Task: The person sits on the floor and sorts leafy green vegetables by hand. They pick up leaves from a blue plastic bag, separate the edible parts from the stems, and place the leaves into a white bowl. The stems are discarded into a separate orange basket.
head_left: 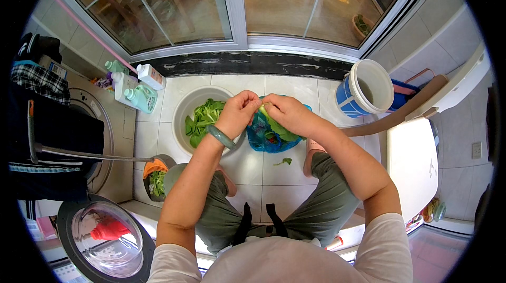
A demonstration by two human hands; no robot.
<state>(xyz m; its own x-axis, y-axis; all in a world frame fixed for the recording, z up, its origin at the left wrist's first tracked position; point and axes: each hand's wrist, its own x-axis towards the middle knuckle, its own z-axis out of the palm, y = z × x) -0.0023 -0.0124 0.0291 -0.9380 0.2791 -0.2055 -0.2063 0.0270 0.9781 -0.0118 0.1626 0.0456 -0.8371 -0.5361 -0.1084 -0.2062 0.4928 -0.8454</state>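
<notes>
My left hand, with a green bangle on its wrist, is closed at the stem end of a leafy green. The fingers of my right hand are wrapped round the same stem, and its broad leaves hang down below that hand. Under them a blue plastic bag lies on the floor, partly hidden by the leaves and my right hand. Just left of the bag stands a white basin, holding a heap of picked green leaves.
A loose leaf lies on the tiles between my feet. Left are detergent bottles, an orange-edged dustpan with scraps, and a washing machine with its door open. A white-and-blue bucket stands right; glass doors are ahead.
</notes>
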